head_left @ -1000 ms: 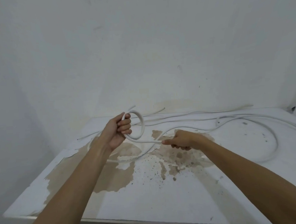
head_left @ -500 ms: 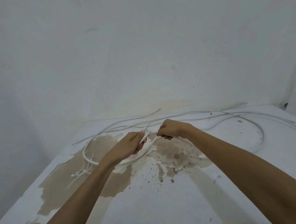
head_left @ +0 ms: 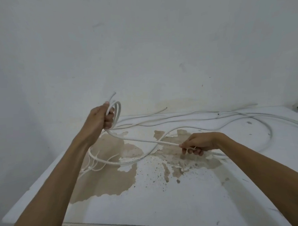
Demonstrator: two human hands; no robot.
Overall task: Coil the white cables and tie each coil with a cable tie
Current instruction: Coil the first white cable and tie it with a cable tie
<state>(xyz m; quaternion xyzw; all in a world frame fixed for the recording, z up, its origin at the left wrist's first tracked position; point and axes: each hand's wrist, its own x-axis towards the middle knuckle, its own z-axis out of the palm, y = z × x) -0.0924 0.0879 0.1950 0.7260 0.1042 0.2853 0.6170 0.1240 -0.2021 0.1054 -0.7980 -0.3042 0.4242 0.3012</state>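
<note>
Head view | left hand (head_left: 100,118) lifted, gripping small coil (head_left: 116,112) of white cable so the loops stay together | right hand (head_left: 199,142) pinching same cable (head_left: 146,139) further along, to feed next loop | loose cables (head_left: 205,117) on table (head_left: 167,207) beyond both hands | cable ties (head_left: 93,165) under left forearm, unused

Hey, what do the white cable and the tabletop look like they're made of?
Round white cable: probably smooth plastic-sheathed wire; it bends into springy loops and has a faint sheen. White-coated tabletop: matte paint or laminate flaking off, baring a tan, board-like layer, possibly wood or fibreboard.
</note>
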